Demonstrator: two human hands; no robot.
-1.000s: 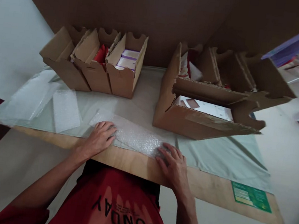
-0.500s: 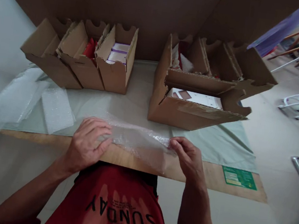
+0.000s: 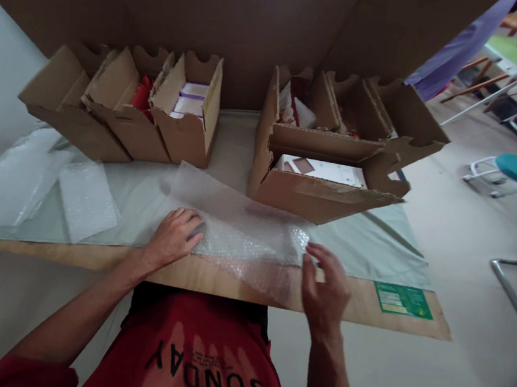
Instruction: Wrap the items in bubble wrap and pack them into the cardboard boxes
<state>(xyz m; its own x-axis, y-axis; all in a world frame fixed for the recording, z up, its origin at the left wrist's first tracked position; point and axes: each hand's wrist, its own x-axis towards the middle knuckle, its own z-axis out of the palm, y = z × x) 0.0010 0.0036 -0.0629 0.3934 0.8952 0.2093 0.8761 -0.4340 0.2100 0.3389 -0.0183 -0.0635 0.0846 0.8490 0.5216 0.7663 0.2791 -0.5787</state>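
Observation:
A clear sheet of bubble wrap [image 3: 247,242] lies spread across the front of the table, its upper left corner lifted near the boxes. My left hand [image 3: 175,233] rests on its left part, fingers lightly bent and thumb apart. At the right edge, the thumb and fingertips of my right hand [image 3: 326,290] close on the bubble wrap; the exact contact is small and hard to see. Left of my left hand, a folded bubble wrap piece [image 3: 88,201] lies on the cloth, beside a stack of bubble wrap [image 3: 15,182].
Behind my hands stand open cardboard boxes [image 3: 185,137], one with white and purple packs, another with a red item. A front right cardboard box [image 3: 323,204] holds a white box [image 3: 331,172]. A green label [image 3: 403,300] is on the wooden table edge [image 3: 353,302].
The bubble wrap has opened out from a narrow strip into a wider sheet. My left hand has settled lower onto it, its fingers loosened. The whole view has shifted slightly.

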